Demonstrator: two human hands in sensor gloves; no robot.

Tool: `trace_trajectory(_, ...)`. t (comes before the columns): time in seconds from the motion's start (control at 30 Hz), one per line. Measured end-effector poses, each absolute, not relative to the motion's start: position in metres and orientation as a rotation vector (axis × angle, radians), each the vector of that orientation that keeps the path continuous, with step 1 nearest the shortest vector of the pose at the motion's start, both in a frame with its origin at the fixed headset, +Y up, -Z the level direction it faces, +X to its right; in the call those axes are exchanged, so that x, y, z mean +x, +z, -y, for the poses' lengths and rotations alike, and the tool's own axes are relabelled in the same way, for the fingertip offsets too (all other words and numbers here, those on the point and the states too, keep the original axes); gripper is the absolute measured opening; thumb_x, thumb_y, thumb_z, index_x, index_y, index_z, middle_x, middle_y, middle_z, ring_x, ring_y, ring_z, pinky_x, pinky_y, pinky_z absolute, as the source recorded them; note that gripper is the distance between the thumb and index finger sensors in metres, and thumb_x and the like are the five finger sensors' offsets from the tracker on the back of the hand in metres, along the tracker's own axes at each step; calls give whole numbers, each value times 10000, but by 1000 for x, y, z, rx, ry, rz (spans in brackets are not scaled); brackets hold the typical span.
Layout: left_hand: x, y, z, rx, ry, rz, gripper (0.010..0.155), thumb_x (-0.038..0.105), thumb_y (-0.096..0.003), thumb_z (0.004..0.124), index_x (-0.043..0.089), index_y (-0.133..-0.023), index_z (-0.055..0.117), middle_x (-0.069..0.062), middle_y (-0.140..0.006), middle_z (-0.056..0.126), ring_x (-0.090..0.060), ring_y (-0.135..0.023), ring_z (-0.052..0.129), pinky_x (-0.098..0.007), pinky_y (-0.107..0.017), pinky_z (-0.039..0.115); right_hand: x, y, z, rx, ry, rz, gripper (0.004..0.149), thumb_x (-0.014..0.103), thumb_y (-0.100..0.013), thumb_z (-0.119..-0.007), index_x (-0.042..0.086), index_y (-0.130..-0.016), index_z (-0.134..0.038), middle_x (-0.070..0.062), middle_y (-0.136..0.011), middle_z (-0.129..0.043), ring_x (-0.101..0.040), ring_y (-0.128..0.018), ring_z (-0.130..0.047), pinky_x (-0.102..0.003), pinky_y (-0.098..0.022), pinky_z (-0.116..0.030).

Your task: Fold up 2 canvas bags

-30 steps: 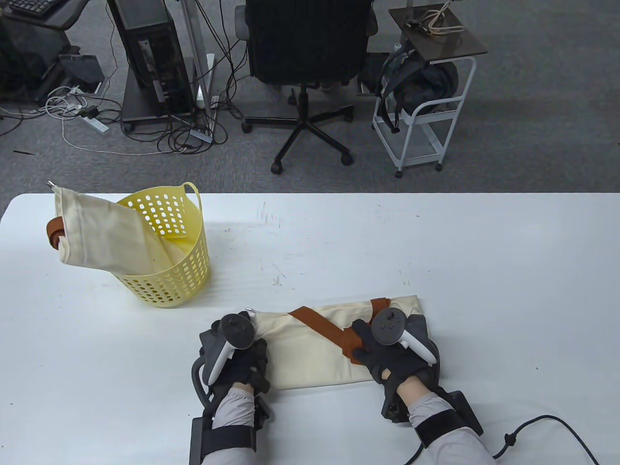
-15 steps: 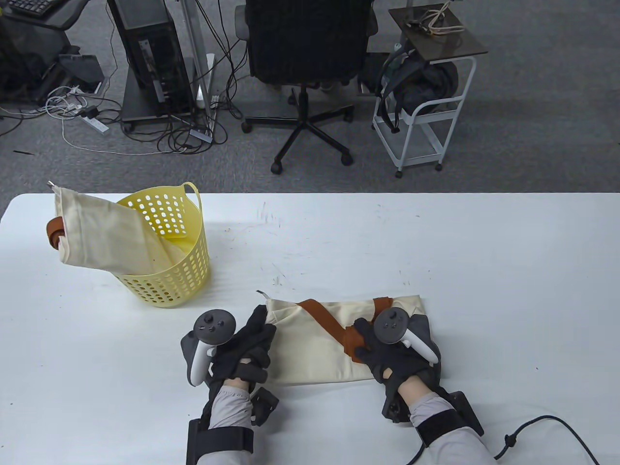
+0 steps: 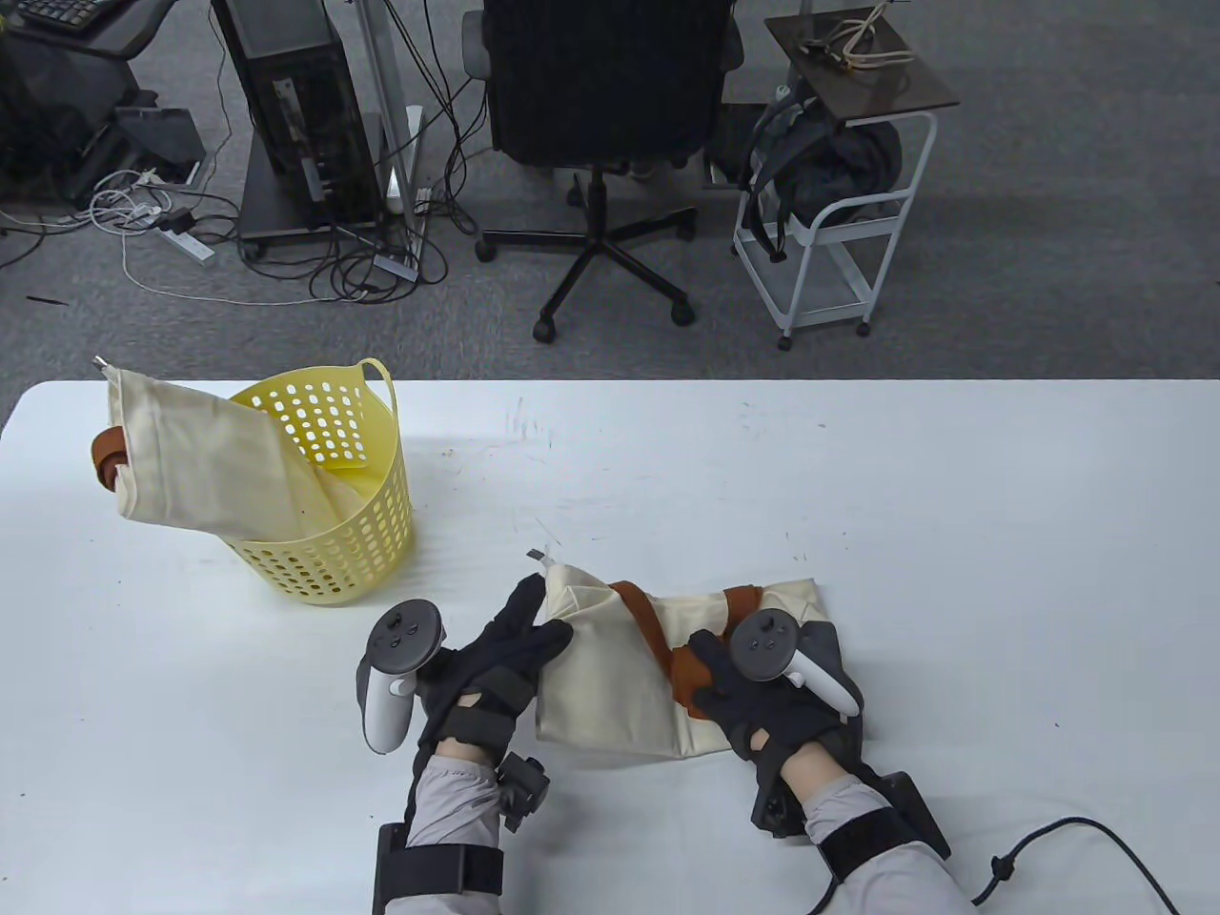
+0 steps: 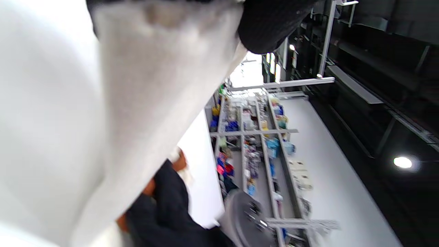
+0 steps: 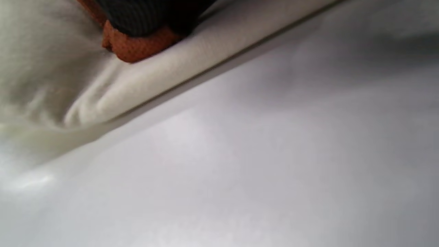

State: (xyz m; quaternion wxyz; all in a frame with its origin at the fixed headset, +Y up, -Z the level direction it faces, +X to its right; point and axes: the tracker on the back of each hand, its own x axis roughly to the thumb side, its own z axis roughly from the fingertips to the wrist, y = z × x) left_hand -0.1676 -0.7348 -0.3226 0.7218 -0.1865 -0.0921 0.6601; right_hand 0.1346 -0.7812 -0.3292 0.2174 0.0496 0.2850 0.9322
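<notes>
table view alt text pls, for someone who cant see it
Two gloved hands fold a canvas bag on a white table: the left hand lifts its left end while the right hand presses on its brown strap. A second bag hangs out of a yellow basket at far left.

Left hand [image 3: 496, 667] raised, fingers extended, gripping cloth edge. Right hand [image 3: 762, 701] flat, palm down, pressing on fabric.

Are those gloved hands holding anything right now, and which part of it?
Yes, the bag on the table. The left hand holds its left end, lifted off the table; the right hand presses on its brown strap.
</notes>
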Motion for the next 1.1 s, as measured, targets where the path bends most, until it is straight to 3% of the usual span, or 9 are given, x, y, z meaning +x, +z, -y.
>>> trace_trajectory(0.27, -130, -320, 744, -525, 1580, 373, 736, 378, -693, 720, 194, -1187, 206, -54, -1073, 775, -312, -1000, 776, -660, -760, 572, 108, -318, 781, 259, 2605, -809, 653, 472, -541, -585, 408, -1071, -209, -20, -1079, -8, -327, -996, -10, -571, -715, -77)
trace_trajectory(0.43, -113, -318, 749, -557, 1512, 418, 730, 411, -705, 682, 247, -1186, 158, -19, -1126, 712, -264, -1069, 706, -644, -817, 467, 108, -317, 777, 317, 2553, -777, 675, 469, -528, -649, 394, -1075, -262, -13, -1107, -112, -319, -1017, -95, -562, -728, -132)
trace_trajectory(0.57, -103, -316, 754, -593, 1462, 432, 728, 430, -708, 655, 271, -1183, 126, 33, -1160, 664, -234, -1106, 652, -631, -834, 421, 123, -324, 775, 340, 2345, -794, 773, 413, -536, -674, 252, -1058, -127, -29, -1124, -245, -312, -1024, -167, -537, -725, -154)
trace_trajectory(0.67, -93, -316, 757, -624, 1425, 452, 728, 437, -709, 640, 288, -1179, 105, 51, -1191, 610, -224, -1141, 586, -621, -844, 377, 136, -330, 777, 340, 2162, -806, 717, 332, -547, -636, 216, -1045, -133, -59, -1122, -301, -303, -1020, -190, -514, -714, -137)
trace_trajectory(0.77, -82, -313, 762, -673, 1353, 497, 729, 490, -703, 606, 306, -1186, 92, 65, -1240, 541, -209, -1205, 395, -589, -864, 286, 147, -334, 778, 337, 2024, -777, 659, 280, -536, -618, 174, -1059, -230, -107, -1108, -385, -329, -1010, -247, -517, -701, -162)
trace_trajectory(0.83, -76, -311, 766, -709, 1301, 506, 740, 513, -698, 592, 307, -1188, 77, 9, -1275, 453, -261, -1207, 270, -534, -874, 232, 157, -337, 774, 319, 1916, -690, 606, 232, -519, -635, 84, -1062, -411, -198, -1061, -531, -419, -976, -390, -567, -687, -246)
trace_trajectory(0.93, -69, -309, 772, -736, 1217, 507, 704, 465, -704, 568, 311, -1187, 79, 36, -1283, 380, -208, -1206, 202, -459, -880, 190, 183, -339, 764, 116, 1875, -523, 552, 250, -514, -666, 14, -1011, -611, -261, -965, -707, -489, -900, -571, -640, -659, -402)
trace_trajectory(1.07, -62, -306, 771, -740, 1136, 527, 684, 427, -702, 564, 332, -1187, 90, 46, -1292, 315, -196, -1202, 135, -450, -879, 150, 206, -338, 754, 2, 1804, -384, 578, 373, -521, -685, -2, -958, -730, -284, -1002, -636, -509, -938, -452, -668, -663, -337)
trace_trajectory(1.1, -59, -305, 772, -742, 1104, 535, 682, 430, -700, 563, 338, -1187, 95, 50, -1293, 297, -194, -1200, 118, -446, -878, 138, 211, -337, 752, -11, 1802, -399, 657, 461, -513, -668, -29, -944, -746, -289, -1028, -586, -512, -957, -382, -687, -663, -288)
